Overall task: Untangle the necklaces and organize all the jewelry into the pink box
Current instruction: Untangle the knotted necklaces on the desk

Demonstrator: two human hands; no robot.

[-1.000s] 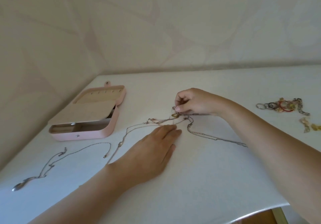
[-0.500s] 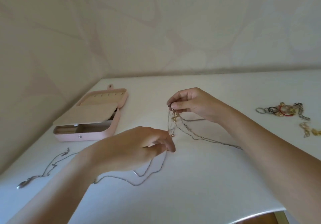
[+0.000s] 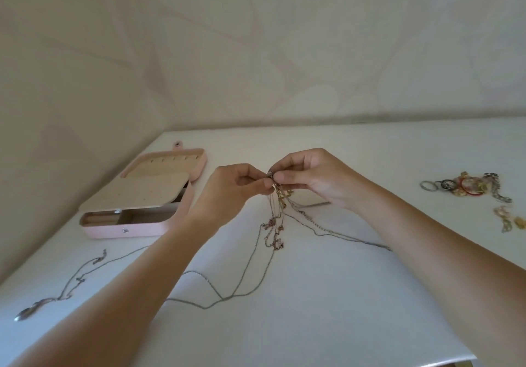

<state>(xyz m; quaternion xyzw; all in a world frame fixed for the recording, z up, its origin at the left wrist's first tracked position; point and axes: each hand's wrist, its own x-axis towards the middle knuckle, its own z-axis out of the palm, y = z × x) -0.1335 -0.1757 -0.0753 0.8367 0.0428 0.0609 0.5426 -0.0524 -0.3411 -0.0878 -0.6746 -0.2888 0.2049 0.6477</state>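
Observation:
A tangle of thin necklaces [image 3: 275, 218] hangs above the white table, its silver chains trailing down onto the surface. My left hand [image 3: 233, 190] and my right hand [image 3: 310, 179] both pinch the knot at its top, fingertips almost touching. The pink box [image 3: 136, 227] lies open at the left, its beige inner flap folded over the compartments. A separate silver necklace [image 3: 71, 281] with a pendant lies loose near the front left edge.
At the right, a pile of rings and bracelets [image 3: 466, 187] rests on the white table [image 3: 327, 309], with small gold pieces [image 3: 509, 218] just in front of it. The table's front edge runs close below my arms. Walls close the back and left.
My left hand rose from the table to the knot beside my right hand. The tangle was lifted off the surface and now hangs, with chains pulled toward me.

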